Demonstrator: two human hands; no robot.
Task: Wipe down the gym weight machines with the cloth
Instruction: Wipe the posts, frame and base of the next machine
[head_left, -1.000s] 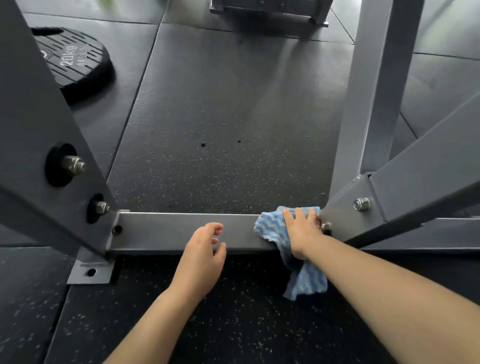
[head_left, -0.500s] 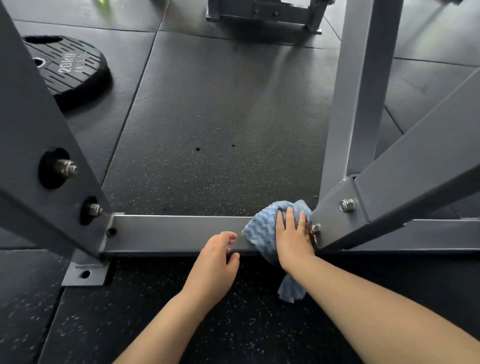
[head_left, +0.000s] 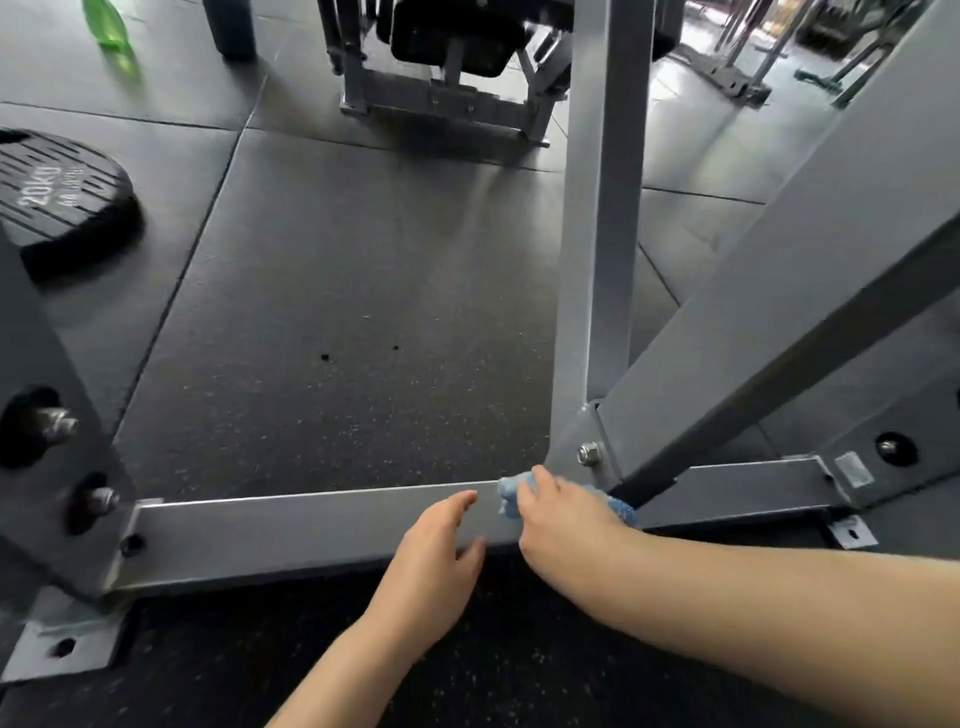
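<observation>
Your right hand (head_left: 561, 514), in the lower centre of the frame, presses a bunched blue-and-white striped cloth (head_left: 511, 493) onto the low grey steel crossbar (head_left: 311, 530) of the weight machine, right where the bar meets the grey upright post (head_left: 597, 260) and the slanted grey brace (head_left: 779, 291). The grip of that hand is clamped on the cloth, fingers curled over it; only a light blue tuft at your fingertips and a darker blue edge by your wrist show, the rest lies hidden under your palm. A silver bolt (head_left: 588, 453) sits on the bracket just above your knuckles. Your left hand (head_left: 436, 561) rests just beside the right, lower and to its left, fingers loosely spread and apart against the front face of the crossbar, holding nothing. At the left edge of the frame a black round 20 kg weight plate (head_left: 62, 202) lies flat on the dark speckled rubber floor (head_left: 337, 286). In the upper left corner a green plastic bottle (head_left: 106, 23) lies on the floor, blurred. Another grey machine frame (head_left: 447, 98) stands at the top centre.
</observation>
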